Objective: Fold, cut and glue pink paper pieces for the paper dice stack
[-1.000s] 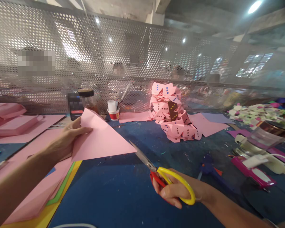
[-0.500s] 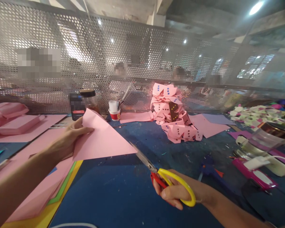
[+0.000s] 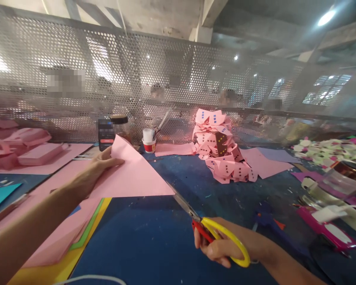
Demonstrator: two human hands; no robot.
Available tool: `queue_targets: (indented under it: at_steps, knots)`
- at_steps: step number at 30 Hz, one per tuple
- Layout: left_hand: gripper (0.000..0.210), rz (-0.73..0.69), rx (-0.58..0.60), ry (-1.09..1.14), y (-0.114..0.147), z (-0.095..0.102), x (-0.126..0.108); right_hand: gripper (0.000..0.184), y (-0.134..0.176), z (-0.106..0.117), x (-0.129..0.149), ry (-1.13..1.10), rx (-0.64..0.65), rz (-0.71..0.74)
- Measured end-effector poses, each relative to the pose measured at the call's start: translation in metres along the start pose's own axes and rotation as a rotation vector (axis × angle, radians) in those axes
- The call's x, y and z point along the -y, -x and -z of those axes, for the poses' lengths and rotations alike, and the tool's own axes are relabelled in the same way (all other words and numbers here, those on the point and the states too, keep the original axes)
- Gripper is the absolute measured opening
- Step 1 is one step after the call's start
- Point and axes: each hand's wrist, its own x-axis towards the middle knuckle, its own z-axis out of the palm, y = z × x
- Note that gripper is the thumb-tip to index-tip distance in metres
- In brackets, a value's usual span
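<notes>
My left hand (image 3: 105,164) pinches a pink paper sheet (image 3: 133,176) by its left part, thumb on top. The sheet is held above the table, and its pointed corner reaches right. In my right hand (image 3: 216,245) is a pair of scissors (image 3: 200,221) with one yellow and one red handle. The fingers are wrapped through the handles. The metal blades point up and left, their tips at the sheet's right corner, partly behind it; whether they touch it I cannot tell.
A heap of folded pink paper pieces with dots (image 3: 219,146) stands beyond the hands. A paper cup (image 3: 149,141), a phone (image 3: 106,134) and a lidded jar (image 3: 121,126) line the mesh partition (image 3: 172,67). Stacked coloured sheets (image 3: 62,233) lie left; a pink power strip (image 3: 328,229) lies right.
The view has shifted slightly, so everything sits a little further right. The sheet and the scissors keep nearly the same position to each other, with the blade tips still at the corner.
</notes>
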Motion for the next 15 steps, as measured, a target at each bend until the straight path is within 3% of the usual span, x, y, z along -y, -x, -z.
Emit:
queue_targets:
  at_steps: [4, 8, 10, 12, 15]
  knots:
    - [0.059, -0.022, -0.010, -0.024, 0.010, -0.001, -0.016, 0.024, 0.006, 0.007, 0.005, 0.077, -0.018, -0.014]
    - [0.058, -0.045, -0.117, -0.031, 0.010, 0.007, -0.028, 0.020, 0.015, 0.019, 0.013, 0.263, -0.109, -0.055]
    - [0.060, -0.066, -0.168, 0.000, 0.009, 0.010, -0.032, 0.018, 0.014, 0.025, 0.013, 0.407, -0.251, -0.061]
    - [0.062, -0.078, -0.185, 0.051, 0.011, 0.010, -0.036, 0.022, 0.007, 0.031, 0.009, 0.626, -0.493, -0.065]
    - [0.061, -0.047, -0.147, 0.067, 0.016, 0.004, -0.037, 0.027, -0.006, 0.041, -0.002, 1.006, -0.814, -0.204]
